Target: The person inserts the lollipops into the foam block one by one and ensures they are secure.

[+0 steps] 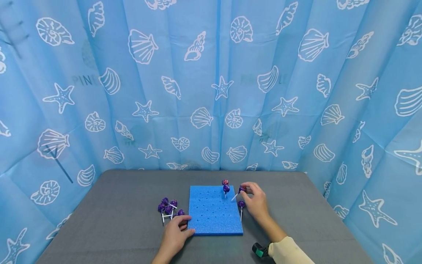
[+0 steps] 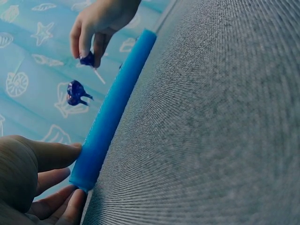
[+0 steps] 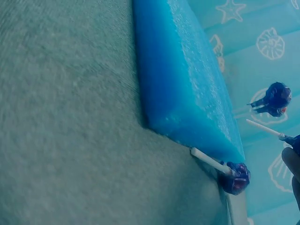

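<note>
Right hand [image 1: 256, 201]: our fingers pinch a purple-wrapped lollipop [image 1: 242, 189] at the blue foam block's [image 1: 214, 224] right edge | Left hand [image 1: 174, 234]: fingers grip its near-left corner | Seemingly planting; next, we should aim stick [image 1: 235, 196] into hole [image 1: 224, 215]

In the head view, the table [image 1: 132, 205] spans the lower part of the frame, with the curtain [image 1: 211, 73] behind it. The foam board [image 1: 214, 225] lies on the table, just right of bottom centre. The standing lollipops [image 1: 226, 188] are in its far right part. The left hand [image 1: 175, 234] is at its near left corner, with the loose lollipops [image 1: 168, 209] behind that hand, left of the board. The right hand [image 1: 258, 202] holds a lollipop [image 1: 242, 189] by the board's right edge; the lying lollipop [image 1: 241, 204] is just beside that edge.
</note>
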{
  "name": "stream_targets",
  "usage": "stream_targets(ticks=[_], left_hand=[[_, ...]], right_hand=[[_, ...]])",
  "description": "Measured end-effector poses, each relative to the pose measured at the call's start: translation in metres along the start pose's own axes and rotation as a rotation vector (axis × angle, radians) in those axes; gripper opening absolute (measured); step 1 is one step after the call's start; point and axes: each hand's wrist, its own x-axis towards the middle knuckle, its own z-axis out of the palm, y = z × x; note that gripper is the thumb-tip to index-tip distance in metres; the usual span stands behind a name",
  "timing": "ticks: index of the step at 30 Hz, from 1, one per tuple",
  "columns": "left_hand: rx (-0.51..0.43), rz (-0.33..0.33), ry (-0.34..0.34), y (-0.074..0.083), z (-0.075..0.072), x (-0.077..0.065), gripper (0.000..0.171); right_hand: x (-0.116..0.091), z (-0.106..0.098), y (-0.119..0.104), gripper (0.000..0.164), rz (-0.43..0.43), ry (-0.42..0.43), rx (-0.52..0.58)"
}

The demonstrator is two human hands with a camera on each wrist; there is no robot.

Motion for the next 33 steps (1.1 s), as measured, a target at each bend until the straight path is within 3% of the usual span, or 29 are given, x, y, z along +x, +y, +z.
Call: stream_targets(ticks=[18, 33], left_hand=[[-0.005, 0.007, 0.003, 0.002, 0.000, -0.001, 0.039], [-0.001, 0.000, 0.001, 0.001, 0.000, -0.001, 0.038]], right_hand=[[-0.006, 0.012, -0.005, 0.019, 0.060, -0.067, -0.031], [-0.009, 0.015, -0.009, 0.019, -0.035, -0.072, -0.020]])
